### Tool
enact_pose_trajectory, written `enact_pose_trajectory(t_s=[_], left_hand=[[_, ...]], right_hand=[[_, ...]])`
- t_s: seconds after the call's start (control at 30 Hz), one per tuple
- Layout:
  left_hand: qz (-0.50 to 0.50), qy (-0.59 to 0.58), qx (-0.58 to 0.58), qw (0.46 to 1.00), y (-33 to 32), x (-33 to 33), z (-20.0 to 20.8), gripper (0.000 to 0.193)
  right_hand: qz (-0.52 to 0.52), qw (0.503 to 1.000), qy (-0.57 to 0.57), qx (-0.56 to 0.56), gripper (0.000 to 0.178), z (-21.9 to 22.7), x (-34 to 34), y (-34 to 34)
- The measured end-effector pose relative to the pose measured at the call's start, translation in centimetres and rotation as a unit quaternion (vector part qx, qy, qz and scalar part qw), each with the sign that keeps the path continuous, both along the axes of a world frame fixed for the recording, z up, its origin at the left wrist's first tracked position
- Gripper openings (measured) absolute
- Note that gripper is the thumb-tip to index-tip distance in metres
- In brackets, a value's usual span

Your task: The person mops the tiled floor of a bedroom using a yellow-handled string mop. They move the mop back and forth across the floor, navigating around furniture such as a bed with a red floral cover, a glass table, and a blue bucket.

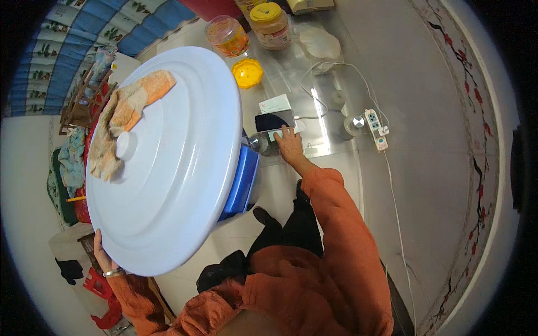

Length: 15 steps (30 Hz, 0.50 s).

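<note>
My left hand [101,252] grips the lower left rim of a large, round, pale plastic lid [188,151], which is tilted and has a knob at its middle. Across the lid lies a crumpled tan and orange cloth [134,103]. On the glass table my right hand [291,147] is open, fingers stretched out at the near edge of a dark-screened phone [273,120]. A white cable [314,116] runs to the phone. Behind the phone is a pale green box [274,103], and left of my right fingers stands a small glass [260,143].
The glass table [305,84] bears a yellow dish [247,73], an orange-labelled tub [227,36], a yellow-lidded jar [270,26] and a power strip [376,130]. Partly behind the lid stands a blue bin [241,182]. Its cord [395,207] runs down the right side.
</note>
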State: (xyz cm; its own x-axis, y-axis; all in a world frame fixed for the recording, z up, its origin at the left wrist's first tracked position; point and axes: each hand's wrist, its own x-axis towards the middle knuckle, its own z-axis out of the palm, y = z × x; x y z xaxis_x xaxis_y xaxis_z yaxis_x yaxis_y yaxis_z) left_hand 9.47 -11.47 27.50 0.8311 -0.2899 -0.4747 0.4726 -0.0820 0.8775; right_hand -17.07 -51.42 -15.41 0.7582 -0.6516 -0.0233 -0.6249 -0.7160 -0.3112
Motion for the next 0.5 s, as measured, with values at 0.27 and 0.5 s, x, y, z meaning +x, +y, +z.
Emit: enact_pose_trajectory(t_s=[0.27, 0.5], left_hand=[[0.046, -0.003, 0.080, 0.996, -1.7, -1.1, 1.4, 0.040], [0.088, -0.007, 0.091, 0.992, -1.2, -1.1, 1.0, 0.040]], right_hand=[[0.207, 0.972, 0.086, -0.062, 0.037, -4.8, 9.3, -4.3], [0.218, 0.968, 0.123, -0.020, 0.030, -4.9, 9.6, -6.9]])
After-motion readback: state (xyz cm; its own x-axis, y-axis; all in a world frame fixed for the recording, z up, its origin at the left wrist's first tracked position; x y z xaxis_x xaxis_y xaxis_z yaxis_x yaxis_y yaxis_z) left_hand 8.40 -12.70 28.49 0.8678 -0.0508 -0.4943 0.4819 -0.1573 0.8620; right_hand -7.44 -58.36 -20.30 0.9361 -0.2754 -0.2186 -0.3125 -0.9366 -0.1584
